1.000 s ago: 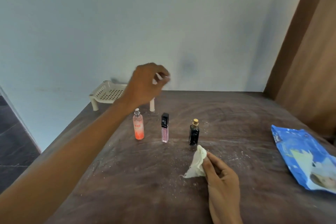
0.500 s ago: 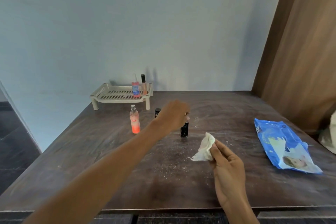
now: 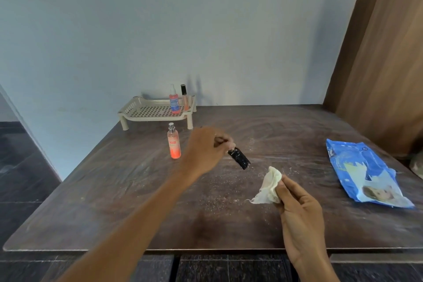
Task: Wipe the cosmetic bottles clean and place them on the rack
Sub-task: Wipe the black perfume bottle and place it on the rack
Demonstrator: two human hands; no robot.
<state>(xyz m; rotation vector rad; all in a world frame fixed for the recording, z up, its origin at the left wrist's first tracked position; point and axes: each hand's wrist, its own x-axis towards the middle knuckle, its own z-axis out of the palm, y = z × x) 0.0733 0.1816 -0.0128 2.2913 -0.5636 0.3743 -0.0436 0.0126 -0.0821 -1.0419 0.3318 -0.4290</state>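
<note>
My left hand point(image 3: 206, 146) pinches a small black bottle point(image 3: 239, 158) by its cap and holds it tilted above the dusty brown table point(image 3: 137, 190). My right hand point(image 3: 297, 206) grips a crumpled white wipe point(image 3: 269, 186) just right of and below the bottle, apart from it. An orange spray bottle point(image 3: 174, 144) stands upright on the table left of my left hand. The beige perforated rack point(image 3: 151, 112) stands at the back against the wall, with a pink spray bottle point(image 3: 174, 102) and a slim black-capped tube point(image 3: 184, 97) at its right end.
A blue wipes packet point(image 3: 366, 174) lies on the table's right side. A wooden panel point(image 3: 384, 52) rises at the right, and the wall runs behind the table. White dust speckles the tabletop around the wipe. The table's front edge is near me.
My left hand came back from the rack, where the slim tube now stands, took the black bottle by its cap and lifted it tilted toward the wipe. My right hand kept hold of the wipe.
</note>
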